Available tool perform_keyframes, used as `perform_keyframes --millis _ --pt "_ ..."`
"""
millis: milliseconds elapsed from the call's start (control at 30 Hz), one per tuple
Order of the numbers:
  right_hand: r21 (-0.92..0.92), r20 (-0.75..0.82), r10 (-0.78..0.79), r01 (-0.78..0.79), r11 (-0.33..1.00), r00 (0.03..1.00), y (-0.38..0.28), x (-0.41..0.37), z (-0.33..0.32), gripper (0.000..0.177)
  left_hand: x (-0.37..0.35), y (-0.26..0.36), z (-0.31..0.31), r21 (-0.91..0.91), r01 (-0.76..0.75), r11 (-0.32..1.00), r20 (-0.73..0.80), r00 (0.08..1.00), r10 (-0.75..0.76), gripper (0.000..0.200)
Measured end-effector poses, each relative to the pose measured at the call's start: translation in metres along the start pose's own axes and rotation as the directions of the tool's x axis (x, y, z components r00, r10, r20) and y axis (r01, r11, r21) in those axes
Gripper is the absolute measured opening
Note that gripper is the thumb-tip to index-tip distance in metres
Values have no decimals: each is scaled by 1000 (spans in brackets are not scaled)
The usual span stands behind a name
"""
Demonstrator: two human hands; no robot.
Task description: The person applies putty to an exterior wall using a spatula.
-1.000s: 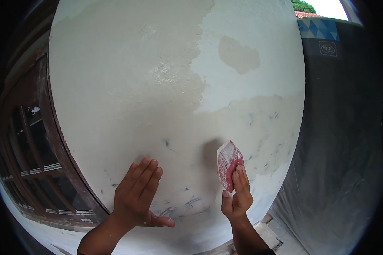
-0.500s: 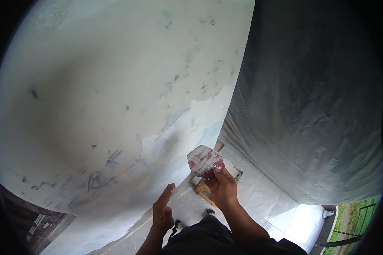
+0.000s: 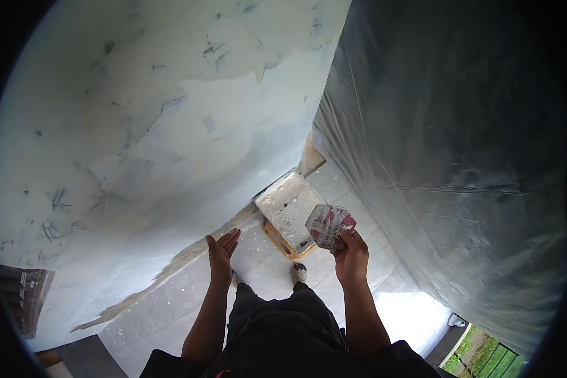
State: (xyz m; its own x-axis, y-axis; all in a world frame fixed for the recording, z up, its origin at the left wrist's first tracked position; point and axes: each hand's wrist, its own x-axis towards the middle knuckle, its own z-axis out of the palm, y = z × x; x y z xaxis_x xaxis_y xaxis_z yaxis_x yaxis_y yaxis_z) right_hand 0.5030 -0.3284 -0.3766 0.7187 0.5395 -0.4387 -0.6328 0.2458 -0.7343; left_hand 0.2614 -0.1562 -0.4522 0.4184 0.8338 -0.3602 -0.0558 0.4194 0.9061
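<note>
My right hand (image 3: 351,257) grips a flat reddish scraper plate (image 3: 329,227) smeared with pale paste. My left hand (image 3: 222,257) is held up empty, its fingers apart, near the lower part of the patchy pale wall (image 3: 189,126). Between and beyond my hands, a paste-spattered white tray (image 3: 290,203) rests on a yellow-orange frame (image 3: 272,237) close to the foot of the wall. The plate overlaps the tray's right edge in view.
A dark plastic sheet (image 3: 441,151) hangs along the right. Light floor tiles (image 3: 157,315) lie around my feet. A dark printed panel (image 3: 24,296) is at the lower left. Grass and a railing (image 3: 501,360) show at the lower right.
The view has tilted down, bringing the whole tray and my feet into sight. My hands are farther apart, the right one farther right with the plate still held.
</note>
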Motion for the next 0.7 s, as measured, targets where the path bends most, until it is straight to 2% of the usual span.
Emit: perform_keyframes --millis 67,100,167,300,400,433,467,533,600,700 --pt "-142 -6 33 -33 989 999 -8 23 -24 13 0 -19 29 -19 42 999 -48 998 -42 103" --pt "-150 -1 59 -58 987 998 -7 42 -35 13 6 -32 39 -62 69 996 -84 994 -74 103" --pt "-412 18 19 -9 911 1000 5 76 -61 14 12 -59 54 -100 129 987 -105 985 -139 105" --pt "-544 30 52 -27 839 998 34 135 -88 16 29 -134 71 -56 345 937 -112 930 -349 102" --pt "-847 140 59 89 524 988 85 178 -119 20 48 -196 73 -78 447 891 -200 869 -453 103" --pt "-884 191 87 133 448 978 102 188 -128 21 52 -215 72 -103 479 872 -204 847 -490 103" --pt "-892 175 114 108 440 978 121 195 -138 21 54 -235 71 -109 502 858 -218 830 -514 103" --pt "-933 254 81 222 282 964 160 213 -145 20 69 -265 71 -35 553 832 -182 815 -549 107" --pt "-931 286 78 258 257 955 194 223 -149 20 78 -288 70 -42 568 822 -175 806 -566 108" --pt "-946 314 101 302 116 944 231 236 -154 19 88 -319 66 -111 595 796 -179 776 -605 109"
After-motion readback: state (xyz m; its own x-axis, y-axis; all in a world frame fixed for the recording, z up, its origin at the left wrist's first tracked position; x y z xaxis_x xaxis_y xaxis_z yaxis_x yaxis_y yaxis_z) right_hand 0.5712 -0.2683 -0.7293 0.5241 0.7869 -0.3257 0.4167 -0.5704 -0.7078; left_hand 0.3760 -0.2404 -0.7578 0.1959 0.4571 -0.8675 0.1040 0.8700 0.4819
